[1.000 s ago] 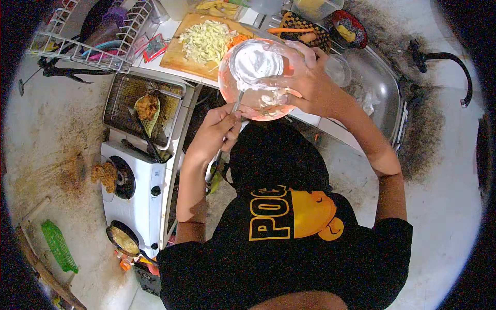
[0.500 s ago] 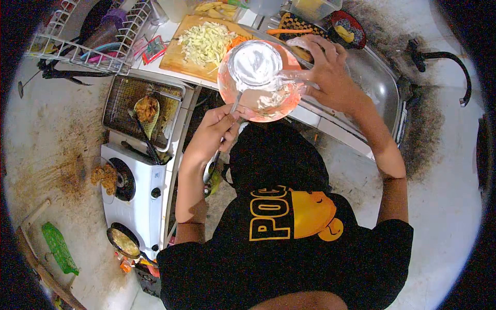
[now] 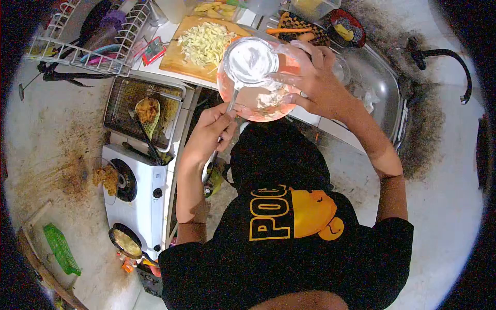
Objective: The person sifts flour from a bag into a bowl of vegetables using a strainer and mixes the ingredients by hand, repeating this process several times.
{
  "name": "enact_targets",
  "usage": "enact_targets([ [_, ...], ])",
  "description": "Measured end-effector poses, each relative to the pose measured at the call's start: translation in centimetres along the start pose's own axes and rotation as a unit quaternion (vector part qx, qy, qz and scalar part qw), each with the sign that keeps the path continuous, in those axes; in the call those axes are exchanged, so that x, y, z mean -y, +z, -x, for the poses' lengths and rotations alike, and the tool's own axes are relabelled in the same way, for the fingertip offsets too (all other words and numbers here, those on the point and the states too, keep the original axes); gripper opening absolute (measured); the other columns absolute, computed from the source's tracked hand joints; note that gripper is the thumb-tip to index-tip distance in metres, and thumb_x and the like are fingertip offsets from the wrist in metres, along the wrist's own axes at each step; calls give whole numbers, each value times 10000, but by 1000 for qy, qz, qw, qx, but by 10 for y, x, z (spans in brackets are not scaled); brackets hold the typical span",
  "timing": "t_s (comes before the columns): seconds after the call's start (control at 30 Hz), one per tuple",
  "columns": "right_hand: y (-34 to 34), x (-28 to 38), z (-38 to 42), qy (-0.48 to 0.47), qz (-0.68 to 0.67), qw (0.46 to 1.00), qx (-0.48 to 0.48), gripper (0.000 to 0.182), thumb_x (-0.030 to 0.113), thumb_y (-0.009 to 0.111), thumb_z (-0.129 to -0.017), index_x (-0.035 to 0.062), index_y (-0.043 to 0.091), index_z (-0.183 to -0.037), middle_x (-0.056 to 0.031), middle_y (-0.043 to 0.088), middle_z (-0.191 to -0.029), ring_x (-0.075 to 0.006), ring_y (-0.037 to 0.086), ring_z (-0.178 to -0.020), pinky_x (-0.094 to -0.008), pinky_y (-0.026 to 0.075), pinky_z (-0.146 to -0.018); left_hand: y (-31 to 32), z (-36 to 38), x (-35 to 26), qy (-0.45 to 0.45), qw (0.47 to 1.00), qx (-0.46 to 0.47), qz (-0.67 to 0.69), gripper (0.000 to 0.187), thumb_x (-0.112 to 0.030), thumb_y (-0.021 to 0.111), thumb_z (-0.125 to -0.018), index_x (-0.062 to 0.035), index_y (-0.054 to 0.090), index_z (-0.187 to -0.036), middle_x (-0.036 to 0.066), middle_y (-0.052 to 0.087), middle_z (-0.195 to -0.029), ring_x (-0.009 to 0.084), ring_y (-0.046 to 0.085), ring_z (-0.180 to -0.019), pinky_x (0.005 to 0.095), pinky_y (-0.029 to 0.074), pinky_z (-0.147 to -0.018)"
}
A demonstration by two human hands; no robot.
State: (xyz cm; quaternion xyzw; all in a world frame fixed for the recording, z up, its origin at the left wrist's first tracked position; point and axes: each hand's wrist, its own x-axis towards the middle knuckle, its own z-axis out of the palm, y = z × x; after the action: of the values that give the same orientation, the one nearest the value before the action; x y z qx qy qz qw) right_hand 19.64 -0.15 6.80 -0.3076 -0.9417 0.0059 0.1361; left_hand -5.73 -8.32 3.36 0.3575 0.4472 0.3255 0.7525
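My left hand is wrapped around the handle of a round sieve, whose mesh is coated with white flour. The sieve is over an orange-pink bowl, and whitish clumps of flour show in the bowl beside it. My right hand is at the right side of the sieve, fingers spread and bent, with flour on the fingertips. Its thumb and a finger overlap the bowl's right part in this view.
A cutting board with shredded cabbage lies behind the bowl. To the right is a steel sink with a black faucet. A white stove, a frying pan and a rack tray with fried food stand left.
The sieve has shifted slightly up and left. My right hand has moved a little, its thumb now lower over the bowl. My left hand has moved slightly left and keeps its grip.
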Motion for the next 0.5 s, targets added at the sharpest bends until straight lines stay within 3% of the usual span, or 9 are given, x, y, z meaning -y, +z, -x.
enact_targets([
  [0.23,-6,0,-3,4,-22,998,-53,423,401,656,-701,142,681,-1035,-77,401,-1356,-326,309,-1255,-520,201,-976,-1,7,2,0,1000,-24,8,256,-186,418,-959,-36,586,-1080,-63,347,-525,31,269,-396,191,197,-345],
  [0.3,-12,4,-8,-13,-1,1000,-12,406,381,659,-704,150,682,-1037,-78,417,-1335,-325,311,-1254,-510,199,-979,0,8,-1,-2,999,-34,3,257,-195,425,-960,-35,586,-1080,-65,341,-518,31,262,-393,193,194,-345],
  [0.43,-9,2,-8,-11,-14,999,-27,358,353,664,-711,159,691,-1011,-76,423,-1325,-316,326,-1244,-491,200,-975,-4,11,-1,6,1000,-21,-2,269,-198,420,-962,-26,591,-1080,-67,325,-512,33,246,-386,197,186,-348],
  [0.5,-6,-6,-4,76,11,994,-84,279,296,666,-723,154,700,-961,-62,417,-1325,-306,334,-1236,-477,235,-954,-7,13,0,8,1000,-17,2,274,-197,417,-963,-21,592,-1080,-68,319,-512,34,241,-385,198,183,-350],
])
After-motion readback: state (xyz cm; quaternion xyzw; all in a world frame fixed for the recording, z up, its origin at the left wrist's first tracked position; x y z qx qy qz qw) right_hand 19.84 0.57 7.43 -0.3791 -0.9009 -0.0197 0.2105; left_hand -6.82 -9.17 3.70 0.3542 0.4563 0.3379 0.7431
